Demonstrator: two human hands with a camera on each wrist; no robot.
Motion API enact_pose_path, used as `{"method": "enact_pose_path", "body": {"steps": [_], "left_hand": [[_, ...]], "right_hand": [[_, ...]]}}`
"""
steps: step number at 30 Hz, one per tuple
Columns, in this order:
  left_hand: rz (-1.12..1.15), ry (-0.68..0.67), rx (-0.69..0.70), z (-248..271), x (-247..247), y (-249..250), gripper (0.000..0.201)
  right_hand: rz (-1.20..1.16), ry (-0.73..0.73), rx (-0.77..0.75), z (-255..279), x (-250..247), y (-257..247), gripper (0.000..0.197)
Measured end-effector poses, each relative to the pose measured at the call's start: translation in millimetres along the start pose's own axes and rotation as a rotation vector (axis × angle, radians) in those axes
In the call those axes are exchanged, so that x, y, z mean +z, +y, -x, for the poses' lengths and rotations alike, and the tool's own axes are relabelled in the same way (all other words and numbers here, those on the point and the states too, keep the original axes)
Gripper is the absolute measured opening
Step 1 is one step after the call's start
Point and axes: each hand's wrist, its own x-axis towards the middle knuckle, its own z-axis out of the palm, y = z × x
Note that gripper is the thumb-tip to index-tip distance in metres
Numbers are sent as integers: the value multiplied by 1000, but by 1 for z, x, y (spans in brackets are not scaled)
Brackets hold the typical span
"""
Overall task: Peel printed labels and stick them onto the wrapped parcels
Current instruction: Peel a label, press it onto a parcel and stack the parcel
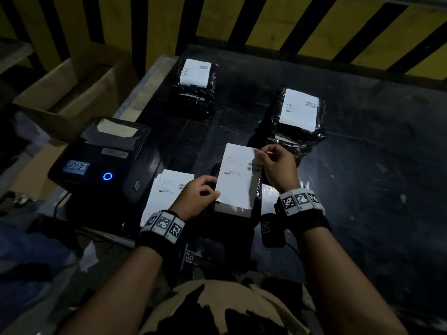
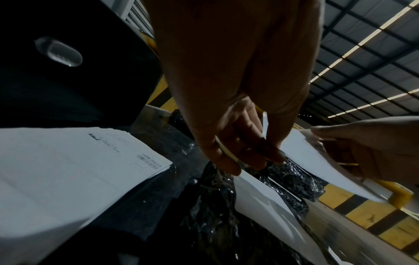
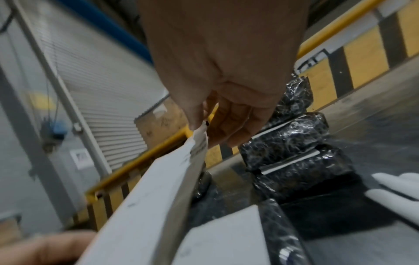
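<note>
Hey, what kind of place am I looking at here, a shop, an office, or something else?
Most likely a warehouse packing or shipping station. A label printer sits on the dark table, black-wrapped parcels already carry printed labels, and a yellow-and-black striped barrier and a roller shutter suggest an industrial building.

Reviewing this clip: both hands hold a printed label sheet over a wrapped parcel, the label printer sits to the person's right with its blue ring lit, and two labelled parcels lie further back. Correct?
One error: the label printer sits to the person's left, not right, as the head view shows. The rest holds: the left hand and right hand hold the label sheet over a wrapped parcel, and two labelled parcels lie further back.
</note>
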Motion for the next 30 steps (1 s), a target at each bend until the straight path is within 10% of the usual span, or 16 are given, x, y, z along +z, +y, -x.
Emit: {"method": "enact_pose_path", "body": {"steps": [30], "left_hand": [[-40, -12, -107, 7, 17, -3, 35]], "right_hand": [[261, -83, 45, -9, 11, 54, 6]]}}
